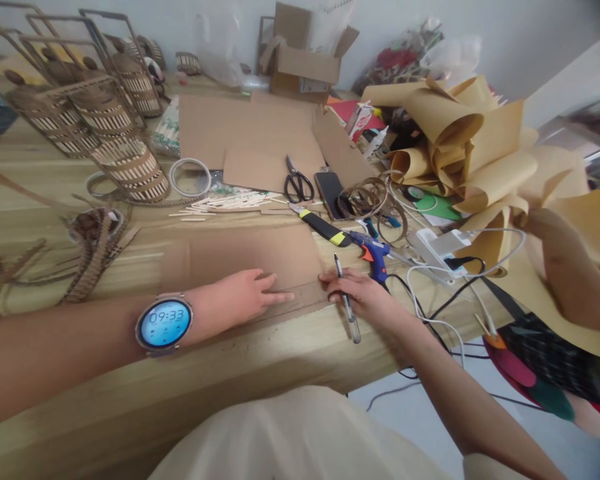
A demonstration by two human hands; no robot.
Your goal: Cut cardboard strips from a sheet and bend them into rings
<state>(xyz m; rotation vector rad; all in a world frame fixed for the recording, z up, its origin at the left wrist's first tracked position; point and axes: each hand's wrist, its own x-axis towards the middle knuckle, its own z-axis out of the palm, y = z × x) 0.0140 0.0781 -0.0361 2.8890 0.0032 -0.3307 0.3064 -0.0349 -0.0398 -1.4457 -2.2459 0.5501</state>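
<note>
My left hand (237,300), with a round watch (165,323) on its wrist, rests on a piece of brown cardboard (250,250) with its fingers spread. A narrow cardboard strip (307,298) lies along the near edge of that piece, under my left fingertips. At the strip's right end, the fingers of my right hand (365,297) touch the cardboard. A clear pen (350,310) with a black tip is held in that hand, its tip pointing away from me. Beyond the cardboard lie a utility knife (325,229) and a blue glue gun (375,253).
Woven lanterns (130,163) stand at the left. Scissors (299,187), a phone (330,193) and larger cardboard sheets (265,160) lie farther back. Cables run from a power strip (435,253) at the right. Another person's arm (570,267) reaches among rolled brown paper (495,180).
</note>
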